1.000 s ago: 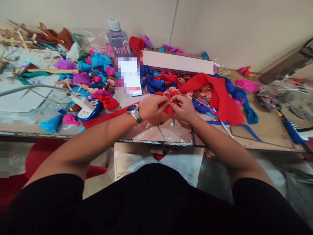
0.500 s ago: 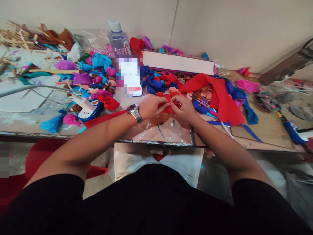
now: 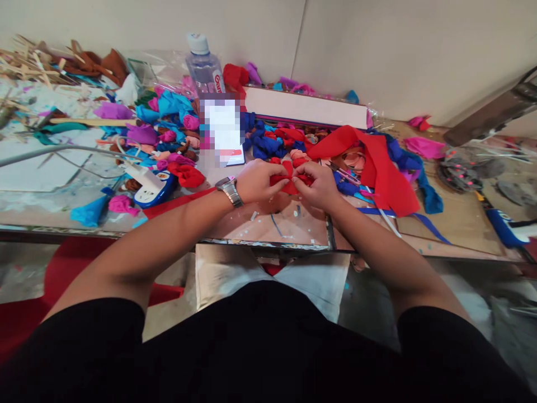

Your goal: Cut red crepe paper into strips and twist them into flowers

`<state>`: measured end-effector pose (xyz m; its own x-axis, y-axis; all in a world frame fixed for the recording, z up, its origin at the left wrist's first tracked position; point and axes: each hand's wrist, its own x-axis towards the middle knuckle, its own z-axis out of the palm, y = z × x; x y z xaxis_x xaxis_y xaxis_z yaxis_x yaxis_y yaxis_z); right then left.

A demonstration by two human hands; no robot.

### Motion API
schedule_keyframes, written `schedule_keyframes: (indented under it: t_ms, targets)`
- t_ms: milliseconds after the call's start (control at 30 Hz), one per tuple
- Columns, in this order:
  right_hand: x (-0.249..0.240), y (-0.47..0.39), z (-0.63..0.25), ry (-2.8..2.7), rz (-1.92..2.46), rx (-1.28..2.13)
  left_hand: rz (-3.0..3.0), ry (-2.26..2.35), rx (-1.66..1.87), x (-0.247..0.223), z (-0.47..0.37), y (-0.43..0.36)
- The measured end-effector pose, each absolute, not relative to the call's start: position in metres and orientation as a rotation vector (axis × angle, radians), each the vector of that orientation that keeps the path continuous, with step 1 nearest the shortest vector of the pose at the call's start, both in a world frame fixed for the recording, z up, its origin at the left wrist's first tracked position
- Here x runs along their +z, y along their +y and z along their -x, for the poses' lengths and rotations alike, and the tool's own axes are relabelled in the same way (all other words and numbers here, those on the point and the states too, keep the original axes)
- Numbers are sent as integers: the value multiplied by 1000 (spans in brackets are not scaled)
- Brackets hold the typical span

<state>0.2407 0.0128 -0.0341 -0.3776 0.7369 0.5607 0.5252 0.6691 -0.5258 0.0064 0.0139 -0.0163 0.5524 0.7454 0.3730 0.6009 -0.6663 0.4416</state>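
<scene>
A: Delta vs earlier frame?
B: Fingertip gap widened slightly; left hand (image 3: 257, 182) and right hand (image 3: 318, 184) almost met before, now sit just apart, red showing between; bench clutter looks unchanged.
A: Counts?
B: Two hands; one red piece (image 3: 289, 187) held; one phone (image 3: 222, 124), one bottle (image 3: 204, 70), one wristwatch (image 3: 230, 192), one socket block (image 3: 155, 191); coloured scraps (image 3: 171, 103) too many to count.
A: Fingers?
B: Each hand pinches the red piece, thumb and fingertips pressed together on it; others curled, partly hidden.
A: Location, orientation?
B: Between the hands, over the table (image 3: 251, 228); visible red spreads left-right across both pinches, one lobe toward the wall (image 3: 361, 50); fingers cover much; can't tell true long axis.
</scene>
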Motion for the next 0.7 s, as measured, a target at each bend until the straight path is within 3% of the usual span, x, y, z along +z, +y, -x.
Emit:
schedule_keyframes:
  t_ms: [700]
  targets:
    - [-31,13,-244,-2085,898,387,-2191,873,606,-9,2,33]
